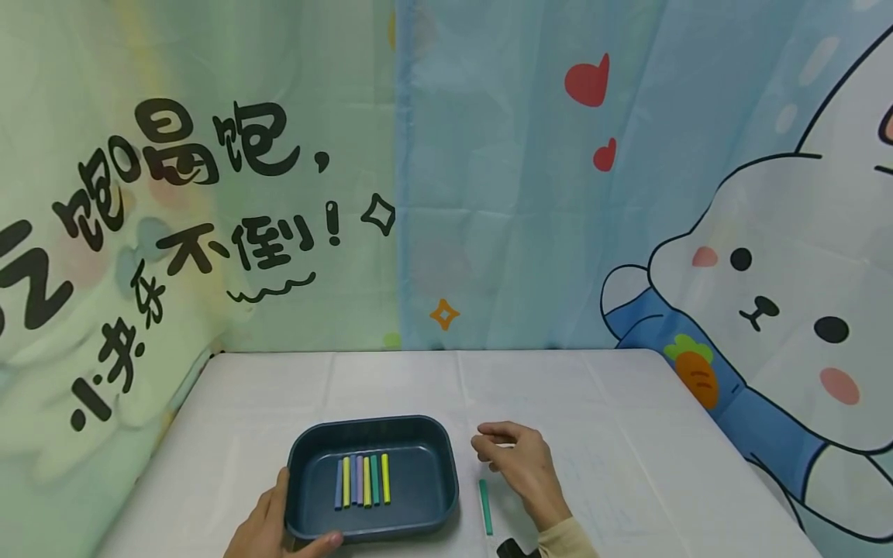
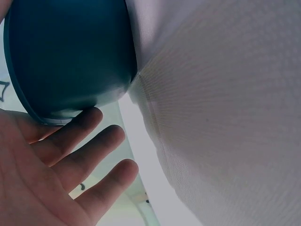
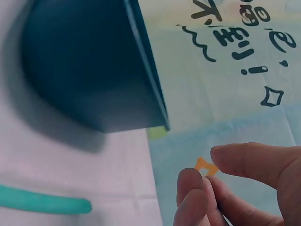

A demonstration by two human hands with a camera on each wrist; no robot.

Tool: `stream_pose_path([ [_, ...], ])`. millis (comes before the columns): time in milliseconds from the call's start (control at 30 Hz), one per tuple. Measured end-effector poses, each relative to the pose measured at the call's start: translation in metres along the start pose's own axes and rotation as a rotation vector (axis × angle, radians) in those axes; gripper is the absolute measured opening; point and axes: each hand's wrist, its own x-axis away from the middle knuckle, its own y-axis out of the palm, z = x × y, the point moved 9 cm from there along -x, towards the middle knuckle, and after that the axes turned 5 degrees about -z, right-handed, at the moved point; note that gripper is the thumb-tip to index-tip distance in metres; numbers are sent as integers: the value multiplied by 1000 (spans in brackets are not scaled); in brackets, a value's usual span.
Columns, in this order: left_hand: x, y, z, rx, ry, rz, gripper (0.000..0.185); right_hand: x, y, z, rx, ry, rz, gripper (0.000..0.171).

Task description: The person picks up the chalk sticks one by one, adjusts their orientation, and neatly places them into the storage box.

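Observation:
A dark blue rectangular tray [image 1: 425,518] stands on the white table. Several slim coloured sticks [image 1: 367,482], blue, yellow, purple and green, lie side by side in it. At the tray's left front corner is my left hand [image 1: 268,523]; its straight fingers [image 2: 110,137] touch the outer wall and its thumb lies along the front rim. My right hand [image 1: 519,465] hovers to the right of the tray with loosely bent fingers and nothing in them. Thumb and index finger stand apart in the right wrist view. A single green stick [image 1: 485,508] lies on the table below that hand.
White cloth covers the table [image 1: 628,465]. Behind it hangs a printed curtain [image 1: 488,194] with black lettering and a cartoon rabbit. A black object [image 1: 515,549] shows by the right cuff at the bottom edge; its kind is unclear.

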Motion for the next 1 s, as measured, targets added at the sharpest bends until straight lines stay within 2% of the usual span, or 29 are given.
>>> stream_pose_path([
  [500,-2,1,-2,11,-11,-17,144,1,-5,30,114,42,2,33],
  [767,-2,0,-1,10,-6,-16,144,0,-3,41,206,66,5,29],
  [1000,-2,1,-2,14,2,-14,144,0,0,41,261,26,-7,27],
])
